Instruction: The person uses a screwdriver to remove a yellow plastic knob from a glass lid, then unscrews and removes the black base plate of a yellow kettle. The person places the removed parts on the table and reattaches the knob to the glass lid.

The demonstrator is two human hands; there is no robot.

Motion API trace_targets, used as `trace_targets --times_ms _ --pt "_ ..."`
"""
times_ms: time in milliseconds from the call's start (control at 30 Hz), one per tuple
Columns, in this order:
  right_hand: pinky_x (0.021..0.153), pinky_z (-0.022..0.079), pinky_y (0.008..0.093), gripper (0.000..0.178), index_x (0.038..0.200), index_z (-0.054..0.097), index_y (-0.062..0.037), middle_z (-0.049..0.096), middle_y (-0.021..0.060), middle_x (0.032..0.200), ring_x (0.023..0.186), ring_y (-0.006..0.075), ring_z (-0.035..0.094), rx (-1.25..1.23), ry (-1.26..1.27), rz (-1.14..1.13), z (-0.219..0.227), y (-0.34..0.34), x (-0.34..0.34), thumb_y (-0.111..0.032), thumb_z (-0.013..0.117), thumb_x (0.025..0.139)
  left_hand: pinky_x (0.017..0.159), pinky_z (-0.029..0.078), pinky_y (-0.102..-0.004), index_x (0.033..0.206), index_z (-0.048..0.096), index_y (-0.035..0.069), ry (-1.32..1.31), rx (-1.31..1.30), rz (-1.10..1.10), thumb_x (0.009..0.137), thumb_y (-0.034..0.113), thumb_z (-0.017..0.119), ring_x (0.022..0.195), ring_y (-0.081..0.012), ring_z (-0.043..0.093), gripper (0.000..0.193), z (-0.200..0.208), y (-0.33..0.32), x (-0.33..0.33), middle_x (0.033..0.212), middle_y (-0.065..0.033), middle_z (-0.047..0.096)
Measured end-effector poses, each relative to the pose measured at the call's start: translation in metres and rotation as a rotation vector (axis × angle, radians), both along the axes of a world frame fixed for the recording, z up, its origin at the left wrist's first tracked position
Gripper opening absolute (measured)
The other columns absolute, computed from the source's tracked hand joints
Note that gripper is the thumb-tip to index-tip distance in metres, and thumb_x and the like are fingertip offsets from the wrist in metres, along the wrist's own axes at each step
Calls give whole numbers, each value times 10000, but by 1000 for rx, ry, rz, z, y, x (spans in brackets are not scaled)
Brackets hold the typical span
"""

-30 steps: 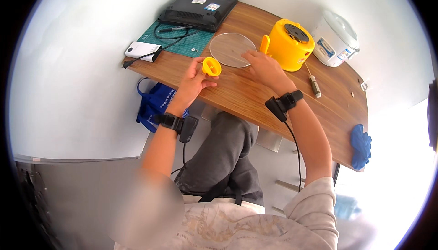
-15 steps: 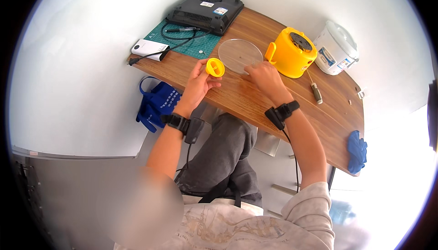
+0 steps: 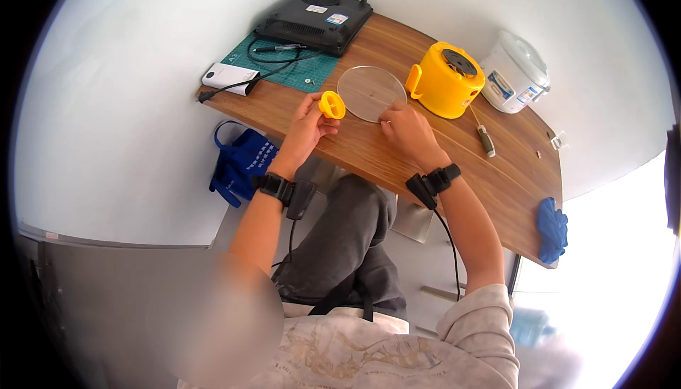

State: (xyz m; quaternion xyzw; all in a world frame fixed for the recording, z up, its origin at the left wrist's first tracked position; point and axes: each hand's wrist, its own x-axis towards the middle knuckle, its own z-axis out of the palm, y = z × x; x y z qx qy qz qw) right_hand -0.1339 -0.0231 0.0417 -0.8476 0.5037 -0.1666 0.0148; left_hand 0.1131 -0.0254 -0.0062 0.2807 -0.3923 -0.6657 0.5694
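Pinched in my left hand is a small yellow round knob-like piece, a cup shape with a bar across its hollow, tilted above the table's near edge. My right hand is closed at the near right rim of a clear round disc, like a pot lid without a knob; the fingertips are partly hidden by the hand. Just beyond my right hand, a yellow pot with a handle stands upside down, its dark round base facing up. A screwdriver with a grey-green handle lies beside it.
A black induction cooker lies underside up on a green cutting mat, beside a white power bank and a black cable. At the back right stands a white rice cooker. A blue cloth hangs at the table's right edge.
The clear disc has come slightly toward me and looks rounder, with my right hand at its rim. My left hand has turned the yellow piece a little.
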Motion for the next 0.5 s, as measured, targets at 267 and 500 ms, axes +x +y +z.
trace_targets --times_ms 267,500 --pt "837 522 433 228 1085 669 -57 681 123 1087 976 357 638 186 -20 11 22 77 -32 -137 568 897 752 565 -277 1301 496 81 -30 2 68 1064 189 461 881 -148 672 262 -7 -2 2 1071 -84 650" --pt "822 522 439 232 1077 659 -61 679 101 1091 967 355 638 196 -75 -164 34 144 -87 -197 616 893 877 577 -296 1315 489 54 -384 -108 53 1034 175 536 997 -167 672 310 13 7 -14 1121 -119 625"
